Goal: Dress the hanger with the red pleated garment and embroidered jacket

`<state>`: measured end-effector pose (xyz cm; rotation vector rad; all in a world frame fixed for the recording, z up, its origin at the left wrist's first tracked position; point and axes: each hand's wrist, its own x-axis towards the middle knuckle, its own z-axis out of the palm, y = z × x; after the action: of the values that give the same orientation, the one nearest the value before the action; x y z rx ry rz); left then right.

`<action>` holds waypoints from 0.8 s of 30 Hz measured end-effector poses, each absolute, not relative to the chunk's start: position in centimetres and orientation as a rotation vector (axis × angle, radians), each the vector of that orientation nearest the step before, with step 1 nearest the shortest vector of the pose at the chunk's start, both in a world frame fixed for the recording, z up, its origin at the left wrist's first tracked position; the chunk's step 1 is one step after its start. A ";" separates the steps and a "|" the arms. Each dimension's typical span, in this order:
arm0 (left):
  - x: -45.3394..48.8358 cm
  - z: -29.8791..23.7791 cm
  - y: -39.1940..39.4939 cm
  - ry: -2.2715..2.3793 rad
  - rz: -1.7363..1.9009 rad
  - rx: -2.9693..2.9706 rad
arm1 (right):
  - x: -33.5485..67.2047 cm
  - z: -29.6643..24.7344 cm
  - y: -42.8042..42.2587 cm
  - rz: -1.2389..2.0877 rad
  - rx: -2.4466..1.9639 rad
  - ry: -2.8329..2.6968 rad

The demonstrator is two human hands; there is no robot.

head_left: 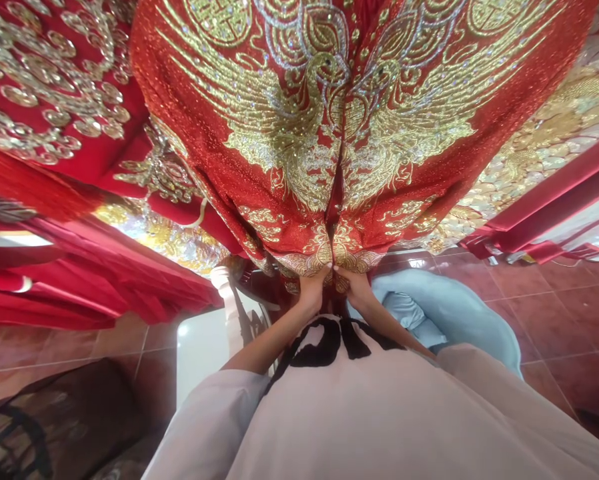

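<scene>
On the embroidered hem (pixel 298 264), both hands (pixel 313 287) (pixel 354 285) pinch closed.

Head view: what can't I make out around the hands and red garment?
Head view:
Left hand and right hand: most fingers, hidden by the hands and the hem.
Red garment: its top, cut off by the upper edge.
Light-blue curved object: partly hidden by the right forearm and sleeve.
Dark item, lower left: cut off by the left edge, too dim to identify.

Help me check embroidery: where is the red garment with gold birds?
The red garment fills the head view's top centre, between jewelled red fabric and gold-patterned fabric, left hand and right hand gripping its lower edge.
</scene>
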<state>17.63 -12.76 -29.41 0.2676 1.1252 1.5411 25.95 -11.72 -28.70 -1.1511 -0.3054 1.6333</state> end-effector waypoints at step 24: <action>17.5 -31.3 -12.3 1.246 1.416 0.331 | 28.7 -31.5 -13.4 1.899 -1.428 -0.424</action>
<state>17.46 -12.33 -31.35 0.3305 1.2457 1.4163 28.66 -13.42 -31.54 -1.4283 -0.4244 1.8991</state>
